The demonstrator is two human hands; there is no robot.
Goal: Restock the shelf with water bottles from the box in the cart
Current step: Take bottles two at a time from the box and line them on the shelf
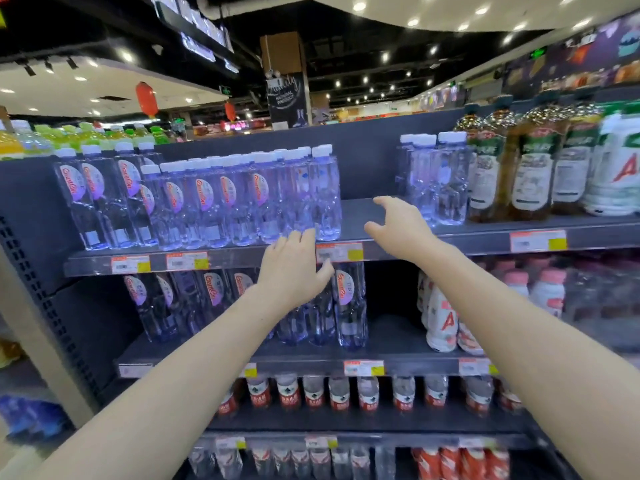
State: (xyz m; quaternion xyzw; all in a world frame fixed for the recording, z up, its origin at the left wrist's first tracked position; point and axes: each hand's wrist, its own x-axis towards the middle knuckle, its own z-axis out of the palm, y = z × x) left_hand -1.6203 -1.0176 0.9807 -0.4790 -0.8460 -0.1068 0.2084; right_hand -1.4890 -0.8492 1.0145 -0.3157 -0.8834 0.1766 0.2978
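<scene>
Clear water bottles with white caps (242, 199) stand in a dense row on the top grey shelf (381, 245). A second group of the same bottles (436, 178) stands further right, with a bare gap of shelf between the two groups. My left hand (294, 268) is open, its fingertips near the base of the rightmost bottle of the left row. My right hand (398, 225) is open over the gap, fingers spread, holding nothing. More of these bottles (348, 303) stand on the shelf below. The box and the cart are out of view.
Brown and green tea bottles (526, 168) and white bottles (616, 168) fill the top shelf's right end. White and pink drink bottles (443, 320) sit on the second shelf. Red-labelled bottles (339, 393) line the lower shelves. Price tags (339, 251) run along the shelf edges.
</scene>
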